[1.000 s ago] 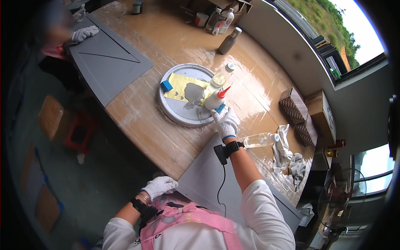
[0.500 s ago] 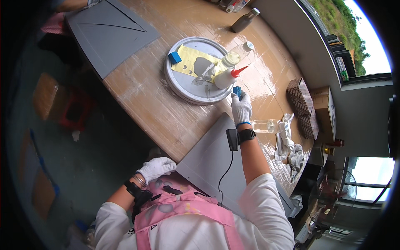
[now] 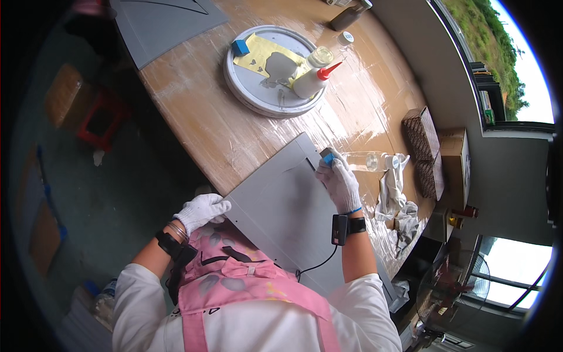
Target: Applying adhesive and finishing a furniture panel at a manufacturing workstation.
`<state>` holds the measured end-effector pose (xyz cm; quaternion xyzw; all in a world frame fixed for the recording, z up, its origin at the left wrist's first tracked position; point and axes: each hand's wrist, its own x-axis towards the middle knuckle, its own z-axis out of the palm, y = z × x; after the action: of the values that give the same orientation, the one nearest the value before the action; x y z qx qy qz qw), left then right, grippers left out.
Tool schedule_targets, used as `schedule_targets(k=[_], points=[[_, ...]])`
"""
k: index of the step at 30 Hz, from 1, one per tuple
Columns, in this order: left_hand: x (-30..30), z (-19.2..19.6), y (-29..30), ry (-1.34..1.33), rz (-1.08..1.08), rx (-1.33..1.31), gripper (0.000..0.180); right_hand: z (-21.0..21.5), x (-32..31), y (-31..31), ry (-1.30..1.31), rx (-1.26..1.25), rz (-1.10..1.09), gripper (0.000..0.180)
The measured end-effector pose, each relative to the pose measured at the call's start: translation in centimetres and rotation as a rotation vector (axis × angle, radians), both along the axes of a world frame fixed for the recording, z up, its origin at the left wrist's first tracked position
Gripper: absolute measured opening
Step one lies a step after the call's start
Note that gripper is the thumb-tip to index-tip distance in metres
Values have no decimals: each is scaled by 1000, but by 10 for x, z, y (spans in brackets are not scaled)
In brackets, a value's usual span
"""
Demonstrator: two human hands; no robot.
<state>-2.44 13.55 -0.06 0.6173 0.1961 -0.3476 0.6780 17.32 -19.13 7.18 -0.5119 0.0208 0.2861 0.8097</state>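
Wooden table (image 3: 234, 135) is carrying everything. Grey panel (image 3: 281, 205) is lying flat at the near edge, overhanging toward the person; it is looking stiff, thin and light, with a smooth face likely slippery under gloves, so its edges are the safest hold. Left hand (image 3: 202, 211), gloved, is closing over the panel's near-left corner. Right hand (image 3: 339, 183), gloved, is pinching a small blue applicator (image 3: 327, 157) against the panel's far edge. Round white tray (image 3: 246, 88) is sitting well apart, holding a yellow sheet (image 3: 258, 56) with grey paste, a blue block (image 3: 239, 47) and a red-tipped squeeze bottle (image 3: 311, 82). Clear bottle (image 3: 363, 159) is lying on its side just beside the right hand; contents possibly none, hard to tell.
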Motion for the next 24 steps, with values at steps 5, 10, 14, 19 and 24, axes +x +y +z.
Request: schedule_targets(k=[5,10,14,19,24], points=[[-7,4,-7,-30,66,29,50,2,-20,7,160,120,37,52],[-23,-15,-13,-2,210,-92,48,3,-24,9,206,205,63,53],[-24,-14,-15,-20,244,-133,47,6,-20,18,195,180,57,54],[-26,-13,-10,0,297,-190,43,19,-16,46,106,95,47,56],[-28,-15,1,-15,275,-235,37,25,-13,77,120,63,124,57]])
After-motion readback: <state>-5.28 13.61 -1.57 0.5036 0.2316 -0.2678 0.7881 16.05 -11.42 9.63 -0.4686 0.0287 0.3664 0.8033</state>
